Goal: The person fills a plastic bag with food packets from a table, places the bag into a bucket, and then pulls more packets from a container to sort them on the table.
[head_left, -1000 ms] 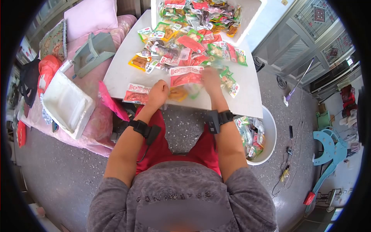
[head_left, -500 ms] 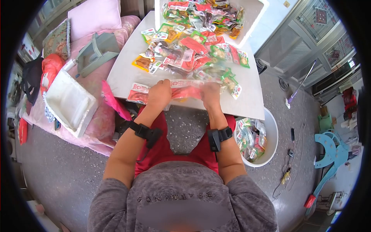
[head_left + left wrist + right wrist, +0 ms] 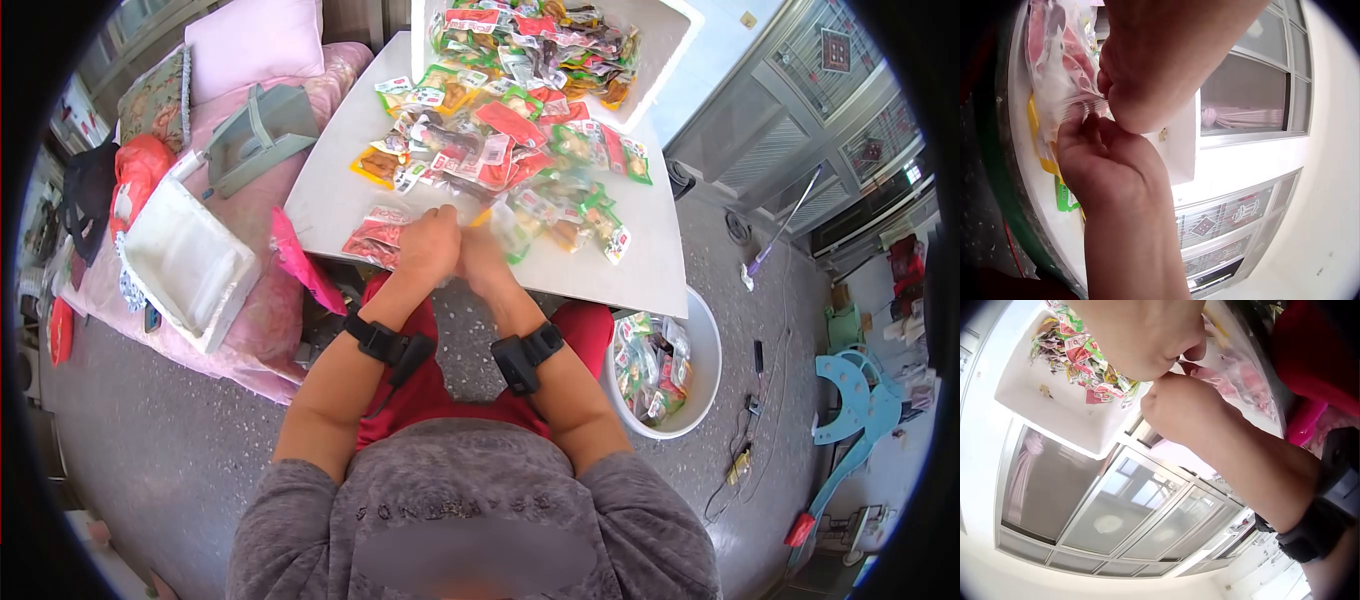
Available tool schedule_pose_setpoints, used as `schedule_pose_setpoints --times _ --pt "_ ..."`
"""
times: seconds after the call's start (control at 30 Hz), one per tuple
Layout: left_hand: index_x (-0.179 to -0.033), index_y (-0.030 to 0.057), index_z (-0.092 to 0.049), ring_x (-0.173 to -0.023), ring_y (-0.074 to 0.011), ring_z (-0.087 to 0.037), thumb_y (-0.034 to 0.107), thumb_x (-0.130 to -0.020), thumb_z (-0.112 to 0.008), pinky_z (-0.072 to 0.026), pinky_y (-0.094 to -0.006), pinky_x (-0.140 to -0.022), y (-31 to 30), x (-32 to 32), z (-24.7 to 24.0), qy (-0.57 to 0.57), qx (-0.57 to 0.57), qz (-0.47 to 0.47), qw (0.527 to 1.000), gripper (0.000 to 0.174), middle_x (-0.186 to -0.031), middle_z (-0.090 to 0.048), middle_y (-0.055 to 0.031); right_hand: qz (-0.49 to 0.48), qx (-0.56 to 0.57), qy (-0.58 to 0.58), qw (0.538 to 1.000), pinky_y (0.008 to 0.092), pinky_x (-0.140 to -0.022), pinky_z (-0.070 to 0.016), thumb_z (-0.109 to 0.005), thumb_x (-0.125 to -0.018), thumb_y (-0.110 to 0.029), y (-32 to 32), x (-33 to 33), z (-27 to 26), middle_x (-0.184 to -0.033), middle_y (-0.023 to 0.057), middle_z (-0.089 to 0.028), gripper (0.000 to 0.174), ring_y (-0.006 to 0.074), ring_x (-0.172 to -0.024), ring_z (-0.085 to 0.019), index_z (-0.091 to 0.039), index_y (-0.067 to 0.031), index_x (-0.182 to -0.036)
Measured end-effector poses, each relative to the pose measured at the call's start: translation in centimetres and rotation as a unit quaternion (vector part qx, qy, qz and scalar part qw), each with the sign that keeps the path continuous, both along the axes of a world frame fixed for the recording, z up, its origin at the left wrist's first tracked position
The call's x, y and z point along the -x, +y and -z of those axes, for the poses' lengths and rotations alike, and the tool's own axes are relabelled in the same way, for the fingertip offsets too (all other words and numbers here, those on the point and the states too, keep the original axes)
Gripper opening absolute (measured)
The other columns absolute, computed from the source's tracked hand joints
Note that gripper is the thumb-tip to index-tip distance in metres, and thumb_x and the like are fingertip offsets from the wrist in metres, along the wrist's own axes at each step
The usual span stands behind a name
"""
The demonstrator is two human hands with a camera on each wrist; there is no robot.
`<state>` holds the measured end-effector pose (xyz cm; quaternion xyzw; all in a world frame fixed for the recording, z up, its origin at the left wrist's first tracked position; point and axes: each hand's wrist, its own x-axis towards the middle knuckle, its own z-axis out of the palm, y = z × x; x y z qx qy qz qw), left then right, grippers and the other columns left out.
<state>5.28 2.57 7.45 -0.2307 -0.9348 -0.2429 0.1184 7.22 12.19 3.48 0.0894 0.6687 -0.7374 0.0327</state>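
My left hand [image 3: 430, 244] and right hand [image 3: 486, 262] meet at the front edge of the table, fingers together. Both grip the ridged clear end of a plastic food packet [image 3: 1063, 59] with red contents, which extends away from the fingers in the left wrist view. In that view the right hand [image 3: 1113, 165] pinches the ridged edge, while the left hand [image 3: 1154, 69] covers part of it. Red packaging [image 3: 374, 240] shows left of my left hand. A yellow-edged packet [image 3: 1041, 137] lies under the hands.
A heap of sealed food packets [image 3: 510, 125] covers the middle of the white table [image 3: 325, 205]. Behind it stands a foam box [image 3: 655, 85] full of packets. A white bucket [image 3: 712, 375] holding more packets is at floor level on the right; a pink bag [image 3: 300, 262] hangs at the left edge.
My right hand has moved left from the packet's far end to meet my left hand. The red packet, stretched between the hands before, now shows gathered at the left.
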Motion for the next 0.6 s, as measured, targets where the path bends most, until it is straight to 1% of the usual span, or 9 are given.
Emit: schedule_pose_setpoints --times 0.03,0.1,0.17,0.27,0.37,0.4,0.47,0.57,0.6 --pt "-0.075 0.0026 -0.045 -0.064 -0.0342 -0.053 0.015 -0.072 -0.045 -0.0424 -0.0432 -0.056 -0.1 0.0 0.1 -0.002 -0.006 -0.007 1.000 0.012 -0.072 -0.052 -0.0166 -0.029 0.027 0.001 0.999 0.0242 -0.052 -0.0446 -0.043 -0.077 -0.005 0.1 -0.2 0.2 -0.074 0.0075 -0.053 0.016 0.0141 -0.060 -0.052 -0.047 0.0008 -0.092" --pt "-0.073 0.0025 -0.044 -0.064 -0.0342 -0.052 0.015 -0.073 -0.045 -0.0411 -0.0436 -0.055 -0.1 0.0 0.6 -0.007 -0.018 -0.018 1.000 0.013 -0.071 -0.052 -0.0171 -0.063 0.124 -0.024 0.990 0.0264 -0.056 -0.0457 -0.041 -0.078 -0.005 -0.1 -0.5 0.1 -0.079 0.0091 -0.053 0.017 0.0157 -0.065 -0.053 -0.047 0.0013 -0.093" --pt "-0.073 0.0021 -0.044 -0.066 -0.0345 -0.052 0.015 -0.074 -0.044 -0.0407 -0.0435 -0.056 -0.1 0.0 0.6 -0.021 -0.032 -0.013 0.999 0.013 -0.071 -0.052 -0.0174 -0.071 0.260 -0.069 0.961 0.0294 -0.061 -0.0463 -0.040 -0.079 -0.005 -0.1 -0.6 -0.9 -0.084 0.0107 -0.053 0.017 0.0175 -0.070 -0.054 -0.047 0.0017 -0.094" --pt "-0.075 0.0018 -0.045 -0.067 -0.0351 -0.051 0.015 -0.074 -0.044 -0.0402 -0.0432 -0.058 -0.3 0.3 0.6 -0.032 -0.062 -0.007 0.998 0.014 -0.073 -0.052 -0.0175 -0.055 0.359 -0.059 0.930 0.0341 -0.066 -0.0457 -0.040 -0.080 -0.008 -0.5 0.1 0.0 -0.091 0.0121 -0.052 0.018 0.0204 -0.076 -0.053 -0.046 0.0029 -0.094" --pt "-0.077 0.0016 -0.045 -0.072 -0.0355 -0.051 0.016 -0.075 -0.042 -0.0402 -0.0429 -0.061 -0.6 0.9 0.9 -0.052 -0.086 -0.011 0.995 0.015 -0.076 -0.052 -0.0181 -0.020 0.465 -0.066 0.882 0.0352 -0.067 -0.0452 -0.038 -0.080 -0.008 -1.5 1.2 -0.2 -0.092 0.0116 -0.052 0.020 0.0214 -0.077 -0.053 -0.046 0.0040 -0.094" --pt "-0.078 0.0016 -0.045 -0.074 -0.0357 -0.051 0.016 -0.075 -0.041 -0.0402 -0.0428 -0.063 -0.7 1.1 1.0 -0.060 -0.093 -0.014 0.994 0.015 -0.077 -0.052 -0.0184 -0.039 0.461 -0.058 0.885 0.0354 -0.069 -0.0445 -0.040 -0.079 -0.007 -1.5 1.3 -0.1 -0.094 0.0122 -0.051 0.021 0.0213 -0.080 -0.052 -0.045 0.0038 -0.096" --pt "-0.077 0.0013 -0.045 -0.073 -0.0355 -0.050 0.016 -0.075 -0.041 -0.0399 -0.0426 -0.062 -1.1 1.5 1.2 -0.080 -0.117 -0.021 0.990 0.016 -0.076 -0.052 -0.0186 -0.077 0.450 -0.040 0.889 0.0359 -0.071 -0.0432 -0.042 -0.076 -0.005 -1.4 1.9 0.3 -0.099 0.0133 -0.048 0.025 0.0212 -0.087 -0.050 -0.043 0.0033 -0.099" --pt "-0.076 0.0020 -0.045 -0.072 -0.0348 -0.050 0.016 -0.075 -0.042 -0.0392 -0.0427 -0.061 -1.7 2.1 2.3 -0.083 -0.164 -0.016 0.983 0.015 -0.074 -0.052 -0.0183 -0.013 0.300 -0.061 0.952 0.0359 -0.070 -0.0437 -0.045 -0.074 -0.006 0.7 2.3 0.2 -0.097 0.0118 -0.050 0.027 0.0220 -0.082 -0.052 -0.043 0.0004 -0.101" --pt "-0.075 0.0024 -0.045 -0.072 -0.0345 -0.050 0.016 -0.075 -0.042 -0.0390 -0.0428 -0.060 -1.8 2.2 2.9 -0.080 -0.183 -0.011 0.980 0.014 -0.074 -0.052 -0.0180 0.046 0.156 -0.029 0.986 0.0344 -0.064 -0.0436 -0.046 -0.073 -0.007 1.2 2.1 -1.5 -0.087 0.0114 -0.052 0.020 0.0208 -0.075 -0.053 -0.047 -0.0010 -0.092"
